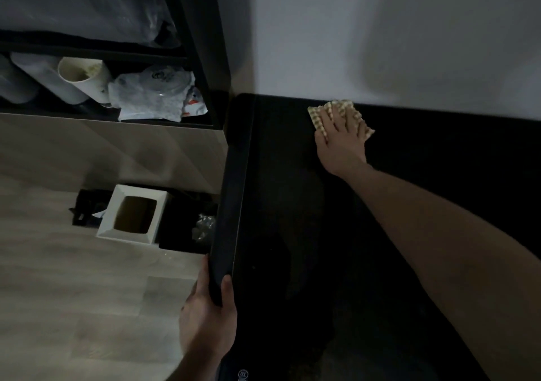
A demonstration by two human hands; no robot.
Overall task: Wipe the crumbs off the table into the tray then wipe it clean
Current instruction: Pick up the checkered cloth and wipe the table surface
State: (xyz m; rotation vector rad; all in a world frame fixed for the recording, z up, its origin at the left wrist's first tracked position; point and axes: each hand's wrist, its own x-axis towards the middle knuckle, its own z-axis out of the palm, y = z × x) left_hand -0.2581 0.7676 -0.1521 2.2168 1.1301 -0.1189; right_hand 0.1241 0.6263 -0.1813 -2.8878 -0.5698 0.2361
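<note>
Head view. Left hand [209,316] sits nearest the lens, low in the frame, its grip clamped on the long black flat tray [227,205]: thumb on the tray's upper face, fingers curled round the outer side. Tray is held just beside the left edge of the dark, glossy black counter [307,234], apparently touching it, though the dim light hides the seam. Its long axis runs from the near end in the hand away toward the pale grey wall [380,29], parallel to the counter's left edge.

Right hand [341,143] is reached out to the far side of the counter, fingers straight and spread, palm pressing flat on the yellow-and-white checked cloth [355,111]. Grip is apart, nothing pinched. Cloth lies at the foot of the wall, its far edge touching or all but touching it.

Key relation: tray lies to the left of the cloth, well apart, with bare counter between. Judgement: the sweep wants to go leftward, across the tray's long axis, so that debris falls over the edge into it. Right hand is the nearer to the cloth; left serves only as catcher.

Crumbs: none discernible on the black surface; too dark to tell.

Off-task: white square-mouthed box [133,215] on pale wood-look floor [58,292]; black shelf unit [202,58] with white roll [77,79] and crumpled plastic bags [152,93].
</note>
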